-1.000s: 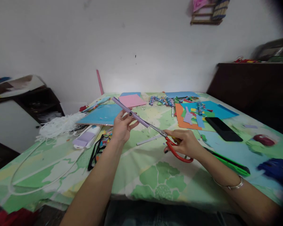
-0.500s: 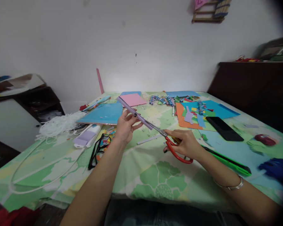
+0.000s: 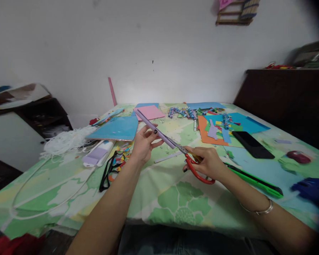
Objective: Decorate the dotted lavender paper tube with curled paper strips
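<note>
Between the thumb and fingers of my left hand (image 3: 145,142) is a long, narrow strip of purple paper (image 3: 168,141), slanting up and away to the left. My right hand (image 3: 205,161) grips a pair of scissors (image 3: 191,165) with red handles. Their metal blades lie along the near-right part of the strip; whether they are parted I cannot tell. Below the blades, a thin pale paper strip (image 3: 167,157) rests on the flowered tablecloth (image 3: 183,203). Left of my left forearm are black-framed glasses (image 3: 108,173) beside small coloured paper scraps (image 3: 123,152).
A green cutter (image 3: 257,181) and a black phone (image 3: 253,145) lie to the right. Coloured sheets and cut pieces cover an orange sheet (image 3: 204,132). Blue card (image 3: 115,128), pink paper (image 3: 150,112) and white cord (image 3: 66,141) are on the left. A wall (image 3: 149,53) stands behind.
My left hand and the purple strip have shifted slightly to the right. The scissors have moved a little left along with my right hand, still at the strip.
</note>
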A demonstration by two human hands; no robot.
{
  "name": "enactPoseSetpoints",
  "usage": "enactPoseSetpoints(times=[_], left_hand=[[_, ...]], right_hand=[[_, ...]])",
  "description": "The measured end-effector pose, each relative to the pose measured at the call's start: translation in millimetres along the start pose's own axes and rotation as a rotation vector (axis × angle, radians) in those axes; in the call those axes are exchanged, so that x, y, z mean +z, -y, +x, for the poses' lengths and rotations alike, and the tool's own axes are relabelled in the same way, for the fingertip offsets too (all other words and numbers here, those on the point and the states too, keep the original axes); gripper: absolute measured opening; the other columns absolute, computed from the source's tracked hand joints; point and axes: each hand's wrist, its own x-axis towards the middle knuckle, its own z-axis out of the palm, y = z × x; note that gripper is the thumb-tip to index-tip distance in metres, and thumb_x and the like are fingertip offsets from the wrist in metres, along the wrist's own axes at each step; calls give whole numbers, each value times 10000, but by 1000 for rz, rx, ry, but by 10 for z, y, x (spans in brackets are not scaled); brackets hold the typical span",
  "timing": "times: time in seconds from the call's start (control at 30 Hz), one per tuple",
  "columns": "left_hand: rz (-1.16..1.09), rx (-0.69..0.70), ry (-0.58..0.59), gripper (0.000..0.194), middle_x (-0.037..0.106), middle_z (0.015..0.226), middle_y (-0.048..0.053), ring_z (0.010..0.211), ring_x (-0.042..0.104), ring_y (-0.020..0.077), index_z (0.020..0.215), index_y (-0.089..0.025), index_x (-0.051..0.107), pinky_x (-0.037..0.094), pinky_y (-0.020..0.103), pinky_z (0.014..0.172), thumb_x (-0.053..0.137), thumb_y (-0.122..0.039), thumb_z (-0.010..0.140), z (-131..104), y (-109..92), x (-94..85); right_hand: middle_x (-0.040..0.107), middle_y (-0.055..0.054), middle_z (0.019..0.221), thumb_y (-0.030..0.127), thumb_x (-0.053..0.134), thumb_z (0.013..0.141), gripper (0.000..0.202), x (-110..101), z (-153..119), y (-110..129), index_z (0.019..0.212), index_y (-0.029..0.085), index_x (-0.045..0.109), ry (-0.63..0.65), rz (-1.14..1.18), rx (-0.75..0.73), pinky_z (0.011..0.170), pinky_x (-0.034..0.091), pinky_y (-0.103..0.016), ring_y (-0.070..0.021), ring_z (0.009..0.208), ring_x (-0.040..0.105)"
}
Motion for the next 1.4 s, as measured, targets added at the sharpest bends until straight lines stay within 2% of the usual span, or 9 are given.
enactPoseSetpoints(times=[0.2,0.37,0.63,0.87,1.07,1.23,1.4], left_hand=[[20,-23,74,370,537,749,-26,678,605,100,996,-187,616,576,260,604,744,-194,648,-42,17,41],[10,-28,76,400,535,745,-29,672,609,102,1020,-197,615,575,260,605,753,-209,645,-49,38,59],[19,-62,102,443,557,758,-15,678,617,117,1043,-193,611,572,274,610,770,-253,634,-62,72,90],[27,-83,131,476,563,781,-3,685,613,124,1077,-190,608,576,276,590,773,-254,634,-91,95,119],[16,-84,132,492,565,774,-6,679,607,114,1096,-193,609,579,275,603,775,-249,636,-101,114,125],[37,-100,180,511,565,794,0,701,617,128,1103,-190,611,581,270,588,784,-249,626,-109,117,134],[32,-101,194,493,550,794,-6,706,615,126,1104,-194,611,586,275,588,773,-240,641,-102,134,131]], right_hand=[[535,14,602,301,668,712,447,14,-3,43,1122,121,666,-10,7,27,495,340,-212,-78,480,394],[474,35,558,384,686,713,447,10,-5,75,1086,138,684,-25,32,32,480,326,-209,-78,478,364],[548,18,583,418,670,722,464,16,-6,139,1106,156,677,-23,23,58,477,338,-207,-86,491,394],[535,31,567,392,670,721,471,31,2,179,1126,153,661,-15,20,80,477,339,-200,-85,491,404],[532,35,540,390,676,713,392,33,1,207,1028,158,700,-22,31,95,470,328,-197,-81,478,394],[533,35,568,419,674,715,467,38,-2,232,1108,168,667,-6,34,142,478,330,-200,-82,487,381],[533,29,558,456,664,729,460,51,-9,238,1072,151,675,-18,0,117,485,326,-209,-86,485,390]])
